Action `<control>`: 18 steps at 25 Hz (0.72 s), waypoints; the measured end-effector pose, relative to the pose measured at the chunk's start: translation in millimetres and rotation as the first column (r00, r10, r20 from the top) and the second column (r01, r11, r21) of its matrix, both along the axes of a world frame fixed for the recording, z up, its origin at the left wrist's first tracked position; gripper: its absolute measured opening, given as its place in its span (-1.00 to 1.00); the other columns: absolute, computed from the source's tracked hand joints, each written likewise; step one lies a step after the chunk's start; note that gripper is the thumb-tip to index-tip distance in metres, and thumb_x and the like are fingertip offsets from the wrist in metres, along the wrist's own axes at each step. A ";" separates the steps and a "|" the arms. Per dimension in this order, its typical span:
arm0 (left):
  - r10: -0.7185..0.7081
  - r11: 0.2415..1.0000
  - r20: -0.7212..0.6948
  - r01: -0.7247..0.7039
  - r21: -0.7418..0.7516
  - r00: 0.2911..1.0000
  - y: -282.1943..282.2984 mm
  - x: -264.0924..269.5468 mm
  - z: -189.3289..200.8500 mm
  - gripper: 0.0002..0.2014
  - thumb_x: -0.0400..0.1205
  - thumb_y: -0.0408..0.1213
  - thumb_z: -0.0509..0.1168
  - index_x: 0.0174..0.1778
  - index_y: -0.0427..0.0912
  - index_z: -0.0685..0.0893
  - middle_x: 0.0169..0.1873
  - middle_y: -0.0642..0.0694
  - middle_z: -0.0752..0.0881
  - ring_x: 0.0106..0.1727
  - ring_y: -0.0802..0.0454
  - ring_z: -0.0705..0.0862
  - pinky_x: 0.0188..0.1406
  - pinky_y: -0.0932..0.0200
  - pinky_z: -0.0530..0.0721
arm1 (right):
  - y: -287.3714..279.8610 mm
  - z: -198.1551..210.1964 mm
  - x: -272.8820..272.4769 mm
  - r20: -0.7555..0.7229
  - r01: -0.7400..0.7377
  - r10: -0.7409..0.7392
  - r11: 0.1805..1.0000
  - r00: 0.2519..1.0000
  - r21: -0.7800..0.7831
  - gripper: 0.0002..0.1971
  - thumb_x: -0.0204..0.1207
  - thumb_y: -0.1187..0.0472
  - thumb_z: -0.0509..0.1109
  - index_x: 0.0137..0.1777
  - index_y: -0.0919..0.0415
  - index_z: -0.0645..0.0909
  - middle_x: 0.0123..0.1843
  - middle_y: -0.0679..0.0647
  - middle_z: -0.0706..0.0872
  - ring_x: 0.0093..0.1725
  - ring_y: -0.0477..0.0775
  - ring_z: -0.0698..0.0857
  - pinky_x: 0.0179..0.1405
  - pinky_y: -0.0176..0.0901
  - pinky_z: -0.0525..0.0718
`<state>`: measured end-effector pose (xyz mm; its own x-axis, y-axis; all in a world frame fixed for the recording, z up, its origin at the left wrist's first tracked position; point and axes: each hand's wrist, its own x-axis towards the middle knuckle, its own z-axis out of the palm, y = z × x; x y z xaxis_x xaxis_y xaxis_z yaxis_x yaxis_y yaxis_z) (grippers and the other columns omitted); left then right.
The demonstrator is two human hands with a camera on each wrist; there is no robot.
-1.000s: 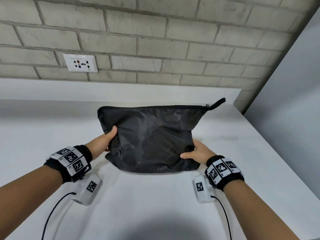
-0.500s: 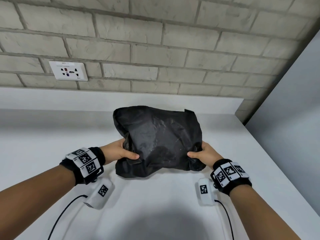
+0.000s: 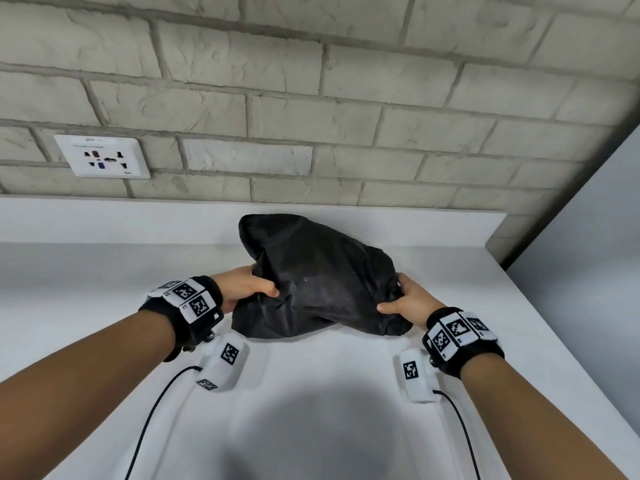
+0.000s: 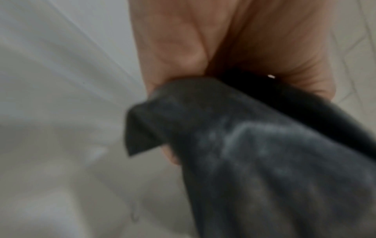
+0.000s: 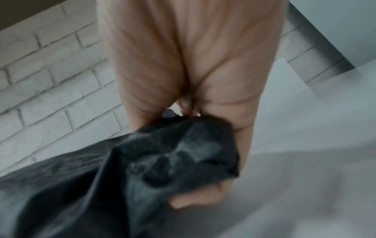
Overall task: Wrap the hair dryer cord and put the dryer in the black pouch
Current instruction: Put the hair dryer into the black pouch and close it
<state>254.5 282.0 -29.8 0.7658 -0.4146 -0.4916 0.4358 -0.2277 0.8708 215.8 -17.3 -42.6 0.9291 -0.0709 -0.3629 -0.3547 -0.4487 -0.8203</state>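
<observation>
The black pouch (image 3: 322,278) bulges in the middle of the white counter (image 3: 104,289), tilted with its far end folded toward the wall. My left hand (image 3: 249,289) grips the pouch's left edge, thumb on top. My right hand (image 3: 401,301) grips its right edge the same way. In the left wrist view bunched black fabric (image 4: 254,153) hangs from my curled fingers (image 4: 173,53). The right wrist view shows crumpled pouch fabric (image 5: 162,161) pinched under my thumb (image 5: 195,201). No hair dryer or cord is visible; the pouch's zip is hidden.
A brick wall (image 3: 311,98) with a white socket plate (image 3: 102,161) stands behind the counter's raised back ledge (image 3: 138,216). A grey panel (image 3: 588,254) closes off the right side. Thin black sensor cables (image 3: 152,410) trail from my wrists toward the counter's near edge.
The pouch has gone from held flat and upright, zip on top, to crumpled and tipped toward the wall. Both hands moved in closer together and now clutch bunched fabric.
</observation>
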 end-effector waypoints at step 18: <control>-0.018 0.966 -0.134 0.052 0.254 0.991 15.5 42.8 -7.9 -0.75 0.60 -0.49 0.26 0.18 -0.23 0.61 -0.04 -0.11 0.74 -0.03 -0.04 0.71 -0.12 0.12 0.76 | -0.2 -3.9 36.2 -0.060 0.042 -0.053 0.983 0.997 -0.177 -0.39 0.37 0.44 0.43 0.42 0.20 0.34 0.02 0.13 0.60 0.01 0.15 0.62 0.13 -0.04 0.59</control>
